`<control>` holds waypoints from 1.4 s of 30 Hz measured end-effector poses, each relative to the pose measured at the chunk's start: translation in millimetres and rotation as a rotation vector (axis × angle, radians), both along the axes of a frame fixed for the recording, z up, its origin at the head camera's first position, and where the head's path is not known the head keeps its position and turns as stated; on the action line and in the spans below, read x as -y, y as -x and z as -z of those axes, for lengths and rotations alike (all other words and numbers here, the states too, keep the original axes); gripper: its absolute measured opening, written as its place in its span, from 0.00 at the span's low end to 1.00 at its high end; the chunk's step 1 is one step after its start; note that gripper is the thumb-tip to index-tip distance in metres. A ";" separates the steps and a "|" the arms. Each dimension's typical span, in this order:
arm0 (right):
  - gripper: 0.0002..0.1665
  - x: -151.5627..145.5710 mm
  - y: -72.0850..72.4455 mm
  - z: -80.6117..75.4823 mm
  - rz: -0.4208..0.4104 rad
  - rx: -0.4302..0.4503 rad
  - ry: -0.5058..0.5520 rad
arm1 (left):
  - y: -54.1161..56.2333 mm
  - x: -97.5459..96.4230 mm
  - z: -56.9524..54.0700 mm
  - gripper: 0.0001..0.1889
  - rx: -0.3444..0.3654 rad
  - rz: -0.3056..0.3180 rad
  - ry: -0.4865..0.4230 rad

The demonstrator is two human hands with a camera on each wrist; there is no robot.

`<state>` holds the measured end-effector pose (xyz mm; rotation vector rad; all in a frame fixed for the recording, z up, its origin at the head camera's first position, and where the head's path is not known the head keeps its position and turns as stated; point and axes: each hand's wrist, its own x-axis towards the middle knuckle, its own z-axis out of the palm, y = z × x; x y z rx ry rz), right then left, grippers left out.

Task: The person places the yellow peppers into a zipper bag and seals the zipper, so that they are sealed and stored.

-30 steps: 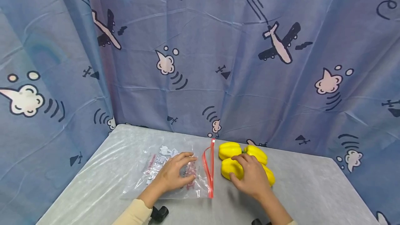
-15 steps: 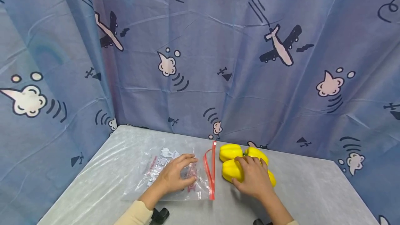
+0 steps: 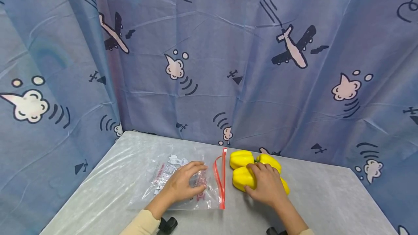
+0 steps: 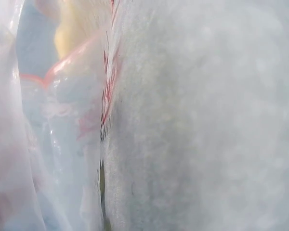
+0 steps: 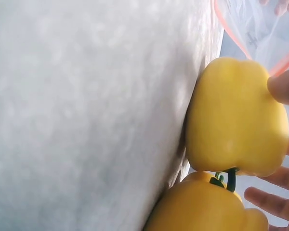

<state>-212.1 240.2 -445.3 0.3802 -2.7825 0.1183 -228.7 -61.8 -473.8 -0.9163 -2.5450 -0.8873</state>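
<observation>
On the left of the table lies a clear plastic zip bag point(image 3: 140, 195) with grey and red prints and a red zip edge point(image 3: 223, 177) facing right. My left hand point(image 3: 183, 182) is over the bag, thumb and fingers spread apart in a loose curve. Clear film point(image 4: 62, 134) fills the left side of the left wrist view. My right hand point(image 3: 267, 185) grips the front left yellow bell pepper point(image 3: 243, 177) from above. In the right wrist view the thumb point(image 5: 285, 86) presses that pepper point(image 5: 233, 115), while the other fingers are on its far side, partly out of frame.
Other yellow bell peppers sit close around it: one behind point(image 3: 241, 159), one back right point(image 3: 269, 161), one at the right point(image 3: 285, 186) mostly hidden by my hand. A patterned blue curtain point(image 3: 202, 82) encloses the table point(image 3: 326, 198). Black fittings point(image 3: 168, 225) show near each wrist.
My right hand has shifted slightly right and come in closer around the front left pepper. My left hand and the bag stay in place.
</observation>
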 end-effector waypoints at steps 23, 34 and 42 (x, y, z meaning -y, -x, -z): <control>0.36 0.8 -2.3 0.2 -0.079 -0.024 0.155 | 1.5 -0.3 0.7 0.30 -0.013 0.024 -0.017; 0.33 16.5 -11.3 -6.3 -0.085 0.191 0.586 | 0.8 -0.6 0.4 0.29 -0.009 0.024 -0.018; 0.36 29.4 -12.0 -2.7 -0.010 0.361 0.790 | -0.5 -2.2 0.7 0.29 0.013 0.022 -0.041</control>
